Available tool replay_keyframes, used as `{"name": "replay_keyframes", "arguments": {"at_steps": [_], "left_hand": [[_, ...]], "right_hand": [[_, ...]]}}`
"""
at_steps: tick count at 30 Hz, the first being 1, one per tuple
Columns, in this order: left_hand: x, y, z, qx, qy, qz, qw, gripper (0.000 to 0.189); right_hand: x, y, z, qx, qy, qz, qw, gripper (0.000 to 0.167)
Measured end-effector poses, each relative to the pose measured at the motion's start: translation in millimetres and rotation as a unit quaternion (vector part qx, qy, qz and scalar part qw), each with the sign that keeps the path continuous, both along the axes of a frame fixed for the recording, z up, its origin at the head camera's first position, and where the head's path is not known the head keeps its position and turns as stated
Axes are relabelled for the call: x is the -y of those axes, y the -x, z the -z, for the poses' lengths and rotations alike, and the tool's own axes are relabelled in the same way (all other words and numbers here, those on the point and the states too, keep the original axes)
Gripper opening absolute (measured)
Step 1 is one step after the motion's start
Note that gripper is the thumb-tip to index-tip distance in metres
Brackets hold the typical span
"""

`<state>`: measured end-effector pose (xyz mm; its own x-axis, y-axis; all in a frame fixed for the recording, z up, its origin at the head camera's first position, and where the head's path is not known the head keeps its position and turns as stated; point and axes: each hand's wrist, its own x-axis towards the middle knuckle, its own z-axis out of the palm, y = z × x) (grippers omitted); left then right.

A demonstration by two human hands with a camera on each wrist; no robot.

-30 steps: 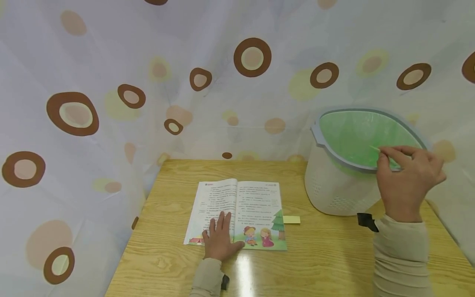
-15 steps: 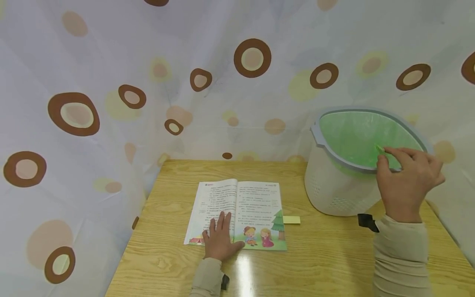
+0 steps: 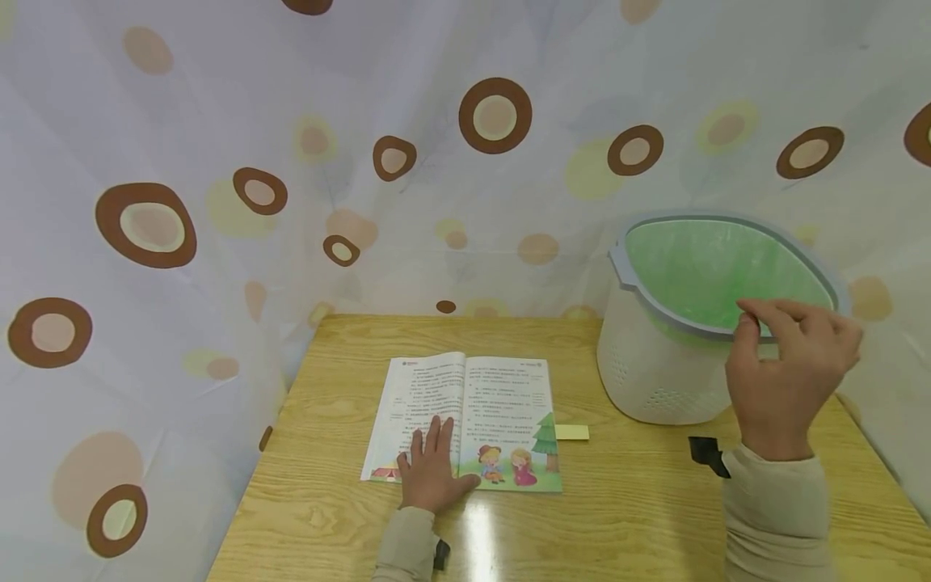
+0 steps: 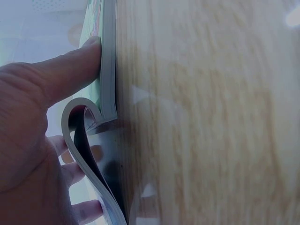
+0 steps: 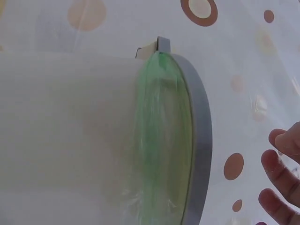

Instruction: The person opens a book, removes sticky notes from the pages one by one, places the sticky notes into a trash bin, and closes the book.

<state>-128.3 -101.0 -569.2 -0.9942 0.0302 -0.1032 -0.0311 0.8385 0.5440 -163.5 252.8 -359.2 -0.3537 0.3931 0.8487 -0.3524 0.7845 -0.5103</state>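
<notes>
An open book (image 3: 502, 404) with printed text and cartoon pictures lies on the table. My left hand (image 3: 427, 477) rests on its lower middle, fingers spread over the left page. In the left wrist view, the thumb presses the thick right side near the spine, and the left side of the book (image 4: 77, 136) bows up in a curve. A yellow paper tab (image 3: 572, 432) sticks out past the right page. My right hand (image 3: 793, 372) hovers at the front rim of a white bin (image 3: 655, 380), thumb and forefinger close together, nothing visible between them.
A translucent green bag (image 3: 698, 267) lines the bin, held by a grey-blue rim ring (image 3: 633, 279) with a tab at its left. Behind the wooden table (image 3: 327, 525) hangs a white sheet (image 3: 407, 73) with brown and yellow spots.
The small yellow-green slip pinched by my right hand over the bin is no longer visible. That hand has drawn slightly back and down. My left hand has stayed on the book.
</notes>
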Motion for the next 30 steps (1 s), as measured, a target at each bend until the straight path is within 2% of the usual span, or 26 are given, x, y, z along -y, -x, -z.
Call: {"name": "replay_keyframes", "arguments": {"at_steps": [5,10,15,19,21,24,27,30], "left_hand": [[-0.2,0.1,3.2,-0.002,0.002,0.000,1.0000,0.100],[0.3,0.6,3.3,-0.003,0.006,-0.001,1.0000,0.100],[0.2,0.5,-0.1,-0.001,0.005,0.001,1.0000,0.100],[-0.3,0.2,-2.8,0.003,0.005,0.001,1.0000,0.099],[-0.4,-0.4,-3.9,0.001,0.003,0.001,1.0000,0.100],[-0.3,-1.1,-4.8,0.003,0.003,0.001,1.0000,0.100],[-0.4,-1.8,-5.1,0.001,-0.002,0.001,1.0000,0.100],[-0.3,-1.8,-4.4,-0.001,-0.005,0.000,1.0000,0.099]], "right_hand": [[22,-8.0,-6.6,-0.046,0.011,-0.011,0.9988,0.022],[37,-14.7,-5.6,-0.084,0.014,-0.021,0.9962,0.023],[47,-19.4,7.5,-0.103,-0.008,-0.054,0.9931,0.021],[56,-18.3,28.0,-0.093,-0.061,-0.102,0.9886,0.022],[60,-16.1,42.6,-0.079,-0.095,-0.132,0.9835,0.024],[63,-13.9,68.4,-0.028,-0.149,-0.175,0.9728,0.022],[66,-12.7,96.9,0.055,-0.186,-0.199,0.9606,0.013],[69,-12.7,123.7,0.151,-0.200,-0.200,0.9472,0.012]]}}
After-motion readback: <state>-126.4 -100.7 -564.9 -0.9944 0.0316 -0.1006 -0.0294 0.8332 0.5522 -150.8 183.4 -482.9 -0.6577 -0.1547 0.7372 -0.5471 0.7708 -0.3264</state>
